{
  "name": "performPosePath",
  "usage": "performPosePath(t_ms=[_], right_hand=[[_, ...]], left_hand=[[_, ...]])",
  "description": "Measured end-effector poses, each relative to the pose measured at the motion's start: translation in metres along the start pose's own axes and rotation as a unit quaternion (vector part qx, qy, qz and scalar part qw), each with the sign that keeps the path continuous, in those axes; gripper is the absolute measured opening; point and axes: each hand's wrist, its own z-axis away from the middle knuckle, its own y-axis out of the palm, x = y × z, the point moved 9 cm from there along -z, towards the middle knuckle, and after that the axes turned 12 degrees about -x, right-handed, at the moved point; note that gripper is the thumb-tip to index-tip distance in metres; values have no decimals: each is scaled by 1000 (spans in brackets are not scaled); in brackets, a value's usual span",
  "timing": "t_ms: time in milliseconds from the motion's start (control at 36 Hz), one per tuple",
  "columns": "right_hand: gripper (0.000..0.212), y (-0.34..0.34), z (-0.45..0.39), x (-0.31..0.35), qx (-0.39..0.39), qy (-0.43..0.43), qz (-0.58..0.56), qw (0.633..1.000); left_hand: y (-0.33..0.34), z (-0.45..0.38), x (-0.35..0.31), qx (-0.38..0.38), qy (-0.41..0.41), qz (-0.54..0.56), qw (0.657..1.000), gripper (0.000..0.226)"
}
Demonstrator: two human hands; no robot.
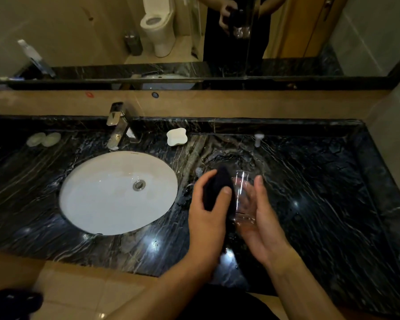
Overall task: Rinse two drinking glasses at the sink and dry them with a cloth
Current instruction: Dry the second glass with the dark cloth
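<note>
Left hand (208,211) grips a dark cloth (217,192), fingers and thumb curled round it, cloth pressed to the left wall of the glass (243,199). Right hand (261,218) cradles the glass from its right and underneath, fingers fairly straight, thumb up along the far side. So the glass sits between the two hands, touching both. Long axis runs away from the person, rim at the far end, thick base toward the wrists, tilted slightly.

Judgement: drying step. Only one glass in view; can't tell where the second is.

Next wipe depends on the cloth hand working rightward round the wall or into the rim beyond its fingertips; the right hand only supports, so the grip looks loose on wet glass.

Below: wet-looking black marble counter (321,192). Left of the hands: white sink (97,204), tap (117,125) beyond it. Farther off, soap dish (176,136), then mirror (79,31).
</note>
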Motion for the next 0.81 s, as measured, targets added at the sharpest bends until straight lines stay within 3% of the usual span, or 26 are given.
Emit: performPosePath(t_ms=[83, 139, 222, 278, 444, 500, 583, 667, 806], right_hand=[[54, -1, -2, 8, 14, -14, 9, 1000], [49, -3, -2, 11, 6, -22, 24, 999], [34, -7, -1, 11, -31, -43, 62, 997], [37, -4, 1, 8, -45, -48, 73, 995], [64, -6, 2, 11, -100, -64, 9, 993], [77, -15, -2, 11, -136, -50, -24, 989], [100, -14, -6, 6, -118, 11, -62, 991], [59, -15, -9, 5, -95, 16, -60, 993], [64, -9, -1, 0, -73, 1, -55, 996]], left_hand=[[0, -17, 15, -2, -123, 52, 991, 21], [-1, -25, 18, -4, -136, 43, 990, 18], [0, -28, 11, -4, -63, -19, 998, 21], [3, -24, 3, 2, 2, -56, 998, 25], [12, 1, -11, 43, 181, -172, 967, 37], [12, 12, -10, 73, 210, -187, 957, 39], [6, 25, -5, 77, 233, -186, 951, 40], [0, 37, -3, 78, 272, -175, 943, 42], [-2, 39, -6, 78, 235, -148, 957, 44]])
